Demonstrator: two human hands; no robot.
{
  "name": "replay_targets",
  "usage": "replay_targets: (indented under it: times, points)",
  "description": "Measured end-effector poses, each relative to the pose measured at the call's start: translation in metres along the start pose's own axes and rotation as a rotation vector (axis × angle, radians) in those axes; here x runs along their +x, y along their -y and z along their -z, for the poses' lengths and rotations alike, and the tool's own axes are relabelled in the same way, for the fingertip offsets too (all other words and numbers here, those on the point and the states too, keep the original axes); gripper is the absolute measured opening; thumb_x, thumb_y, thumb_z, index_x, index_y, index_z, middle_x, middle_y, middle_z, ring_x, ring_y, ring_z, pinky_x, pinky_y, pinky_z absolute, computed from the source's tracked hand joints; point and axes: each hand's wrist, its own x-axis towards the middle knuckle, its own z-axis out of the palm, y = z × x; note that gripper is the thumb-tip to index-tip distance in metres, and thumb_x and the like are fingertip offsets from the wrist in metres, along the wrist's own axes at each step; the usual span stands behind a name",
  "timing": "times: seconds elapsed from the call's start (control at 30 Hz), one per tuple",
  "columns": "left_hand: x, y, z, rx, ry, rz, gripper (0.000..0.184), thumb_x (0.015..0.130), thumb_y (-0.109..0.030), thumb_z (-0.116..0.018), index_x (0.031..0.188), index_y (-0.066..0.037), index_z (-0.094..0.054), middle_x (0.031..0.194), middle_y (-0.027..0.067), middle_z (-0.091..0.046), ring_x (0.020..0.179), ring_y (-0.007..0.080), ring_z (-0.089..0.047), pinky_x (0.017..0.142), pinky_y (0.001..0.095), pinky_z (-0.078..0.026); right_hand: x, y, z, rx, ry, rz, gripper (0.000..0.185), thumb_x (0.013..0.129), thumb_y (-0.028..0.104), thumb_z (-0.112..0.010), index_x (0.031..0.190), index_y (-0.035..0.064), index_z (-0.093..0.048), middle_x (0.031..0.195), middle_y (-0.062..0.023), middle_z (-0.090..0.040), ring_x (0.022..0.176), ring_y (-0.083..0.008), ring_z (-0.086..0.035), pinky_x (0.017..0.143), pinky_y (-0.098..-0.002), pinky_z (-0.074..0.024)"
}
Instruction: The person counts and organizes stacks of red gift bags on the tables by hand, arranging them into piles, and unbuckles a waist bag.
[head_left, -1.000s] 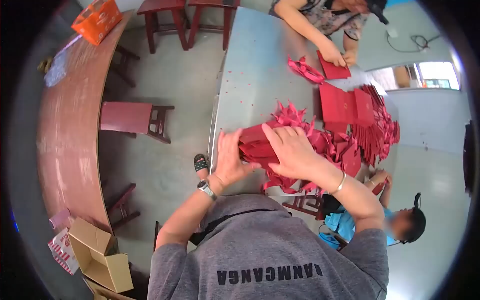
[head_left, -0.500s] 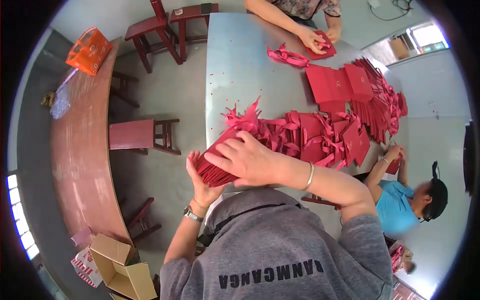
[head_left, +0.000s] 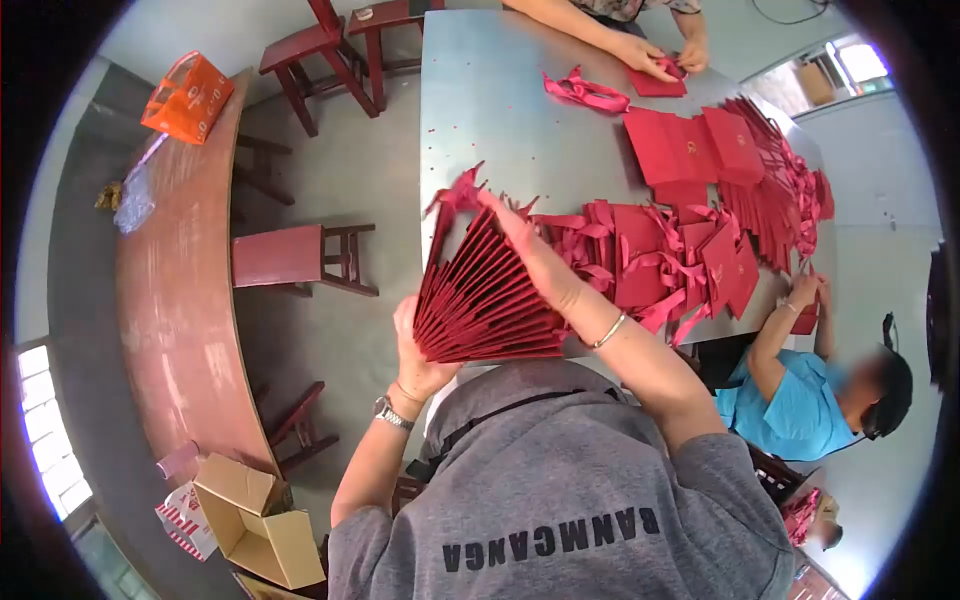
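A stack of red bags is fanned out at the near left corner of the metal table. My left hand grips its lower left corner, where the bags come together. My right hand lies along the upper right side of the fan, near the ribbons; its fingers are partly blurred, so their grip is unclear. Right of the fan lie more red bags with ribbons. Beyond them are flat red bags and a long overlapping row.
Across the table a person's hands hold a red piece near loose ribbons. At the right sits a person in a blue shirt. A wooden table, stools, an orange bag and an open carton are at the left.
The compact stack has opened into a wide fan, with my left hand at its lower corner. My right hand has moved up and right, towards the ribbons.
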Motion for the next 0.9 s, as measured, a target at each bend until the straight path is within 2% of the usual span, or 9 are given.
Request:
replay_targets:
  times: [0.1, 0.17, 0.4, 0.5, 0.53, 0.57, 0.63, 0.77, 0.9]
  points:
    - [-0.014, 0.012, -0.016, -0.212, -0.217, 0.104, 0.095, 0.051, -0.022, -0.088, 0.129, -0.004, -0.036, 0.118, 0.0173, -0.047, 0.109, 0.0350, -0.048, 0.099, 0.0441, -0.038, -0.002, 0.001, 0.004, 0.175, 0.055, -0.060, 0.096, 0.088, 0.071, -0.020, 0.145, -0.0058, -0.013, 0.153, -0.0162, -0.016, 0.142, -0.0245, -0.011, 0.115, -0.0358, -0.0067]
    - [-0.007, 0.002, -0.016, -0.269, -0.295, 0.179, 0.061, 0.056, -0.030, -0.084, 0.107, -0.006, -0.061, 0.110, 0.0110, -0.058, 0.110, 0.0315, -0.049, 0.098, 0.0430, -0.038, 0.009, 0.015, 0.018, 0.019, -0.031, -0.064, 0.091, 0.090, 0.067, -0.017, 0.145, -0.0044, -0.014, 0.154, -0.0150, -0.013, 0.143, -0.0239, -0.010, 0.116, -0.0360, -0.0065]
    - [-0.018, 0.016, -0.030, -0.292, -0.166, 0.179, 0.056, 0.072, -0.031, -0.074, 0.117, -0.007, -0.054, 0.112, 0.0064, -0.060, 0.109, 0.0239, -0.052, 0.105, 0.0402, -0.032, 0.045, -0.012, 0.004, 0.056, 0.238, -0.113, 0.077, 0.093, 0.064, -0.022, 0.133, 0.0003, -0.043, 0.128, -0.0092, -0.050, 0.119, -0.0196, -0.047, 0.106, -0.0336, -0.0310]
    - [-0.037, 0.033, -0.057, -0.739, -0.199, 0.451, 0.041, 0.073, -0.032, -0.072, 0.106, -0.009, -0.062, 0.111, 0.0047, -0.062, 0.105, 0.0200, -0.054, 0.107, 0.0382, -0.028, 0.015, -0.010, 0.004, 0.061, 0.166, -0.152, 0.074, 0.093, 0.064, -0.027, 0.124, 0.0009, -0.049, 0.115, -0.0063, -0.055, 0.108, -0.0157, -0.051, 0.100, -0.0311, -0.0358]
    - [-0.024, 0.025, -0.032, -0.398, -0.214, 0.265, 0.082, 0.053, -0.016, -0.088, 0.121, -0.003, -0.045, 0.110, 0.0121, -0.055, 0.102, 0.0282, -0.055, 0.092, 0.0367, -0.044, 0.002, -0.010, 0.005, 0.057, 0.137, -0.144, 0.069, 0.095, 0.060, -0.028, 0.124, 0.0012, -0.049, 0.114, -0.0068, -0.056, 0.107, -0.0169, -0.051, 0.100, -0.0313, -0.0353]
    - [-0.018, 0.019, -0.020, -0.395, -0.219, 0.275, 0.082, 0.053, -0.016, -0.088, 0.121, -0.003, -0.045, 0.110, 0.0121, -0.055, 0.102, 0.0282, -0.055, 0.092, 0.0367, -0.044, -0.009, -0.010, 0.007, 0.053, 0.110, -0.135, 0.065, 0.096, 0.057, -0.030, 0.124, 0.0015, -0.050, 0.113, -0.0072, -0.058, 0.107, -0.0181, -0.051, 0.100, -0.0314, -0.0347]
    - [-0.010, 0.011, -0.008, -0.512, -0.202, 0.338, 0.044, 0.063, -0.024, -0.081, 0.099, -0.006, -0.065, 0.106, 0.0080, -0.061, 0.100, 0.0235, -0.056, 0.095, 0.0358, -0.041, -0.023, 0.004, 0.024, -0.186, 0.171, -0.125, 0.075, 0.090, 0.064, -0.034, 0.128, 0.0004, -0.046, 0.120, -0.0110, -0.054, 0.117, -0.0224, -0.046, 0.104, -0.0360, -0.0296]
    - [-0.012, 0.032, -0.013, -0.415, -0.125, 0.193, 0.056, 0.056, -0.020, -0.086, 0.104, -0.005, -0.062, 0.105, 0.0097, -0.062, 0.096, 0.0265, -0.060, 0.085, 0.0348, -0.049, -0.014, 0.057, 0.011, -1.080, 0.134, 0.225, 0.102, 0.072, 0.073, -0.055, 0.139, -0.0006, -0.032, 0.141, -0.0208, -0.037, 0.136, -0.0355, -0.027, 0.112, -0.0528, -0.0130]
    - [-0.002, 0.028, 0.001, -0.509, -0.119, 0.241, 0.067, 0.055, -0.019, -0.088, 0.112, -0.005, -0.056, 0.105, 0.0105, -0.062, 0.096, 0.0268, -0.062, 0.085, 0.0352, -0.049, -0.017, 0.089, -0.033, -1.186, 0.725, 0.356, 0.116, 0.055, 0.057, -0.075, 0.146, 0.0066, -0.023, 0.150, -0.0196, -0.023, 0.140, -0.0347, -0.021, 0.110, -0.0609, -0.0091]
